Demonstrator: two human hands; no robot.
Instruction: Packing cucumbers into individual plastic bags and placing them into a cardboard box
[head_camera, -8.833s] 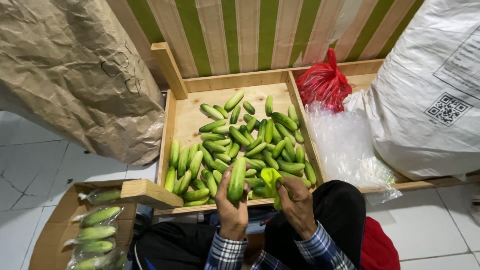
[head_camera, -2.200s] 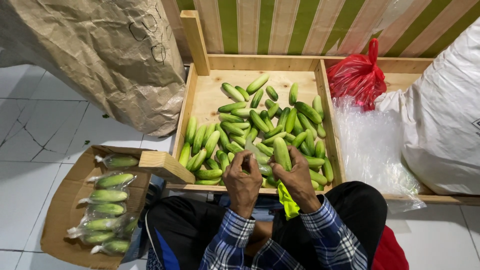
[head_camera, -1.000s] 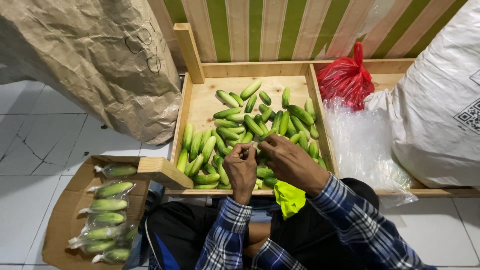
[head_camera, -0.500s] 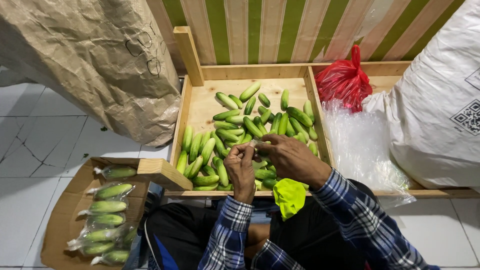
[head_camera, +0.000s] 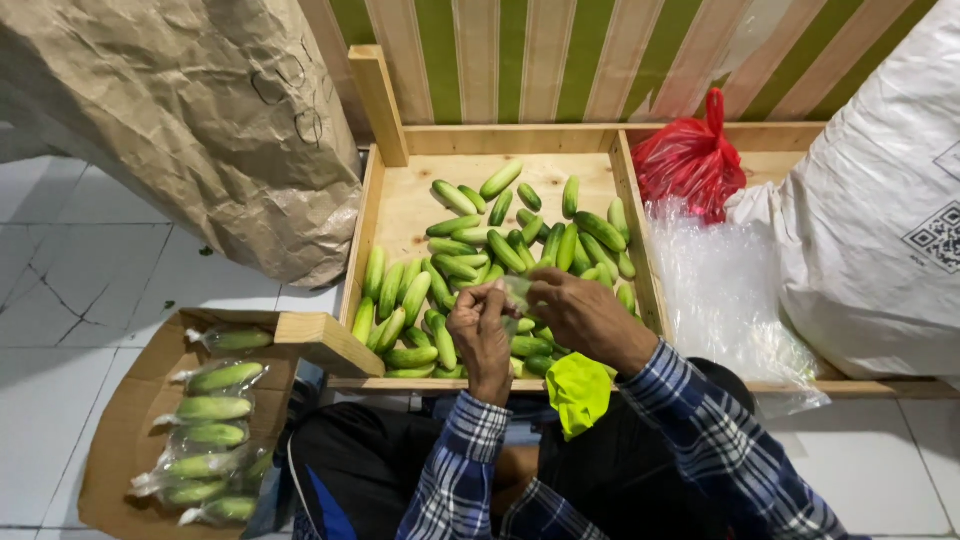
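While your right hand (head_camera: 590, 315) had reached into the pile half a second earlier, it had now drawn back to meet your left hand (head_camera: 480, 325) at centre frame, over the near edge of the wooden crate (head_camera: 385, 200). Bagging looked underway: both sets of fingers (head_camera: 472, 300) were pinched closed on a clear plastic bag (head_camera: 515, 292). Whether it held a cucumber, I could not tell.

You wear a long-sleeved plaid shirt, dark blue with white and grey check lines, cuffs reaching both wrists. Your left hand (head_camera: 482, 335) and right hand (head_camera: 585, 315) are bare. Dark trousers cover your legs.
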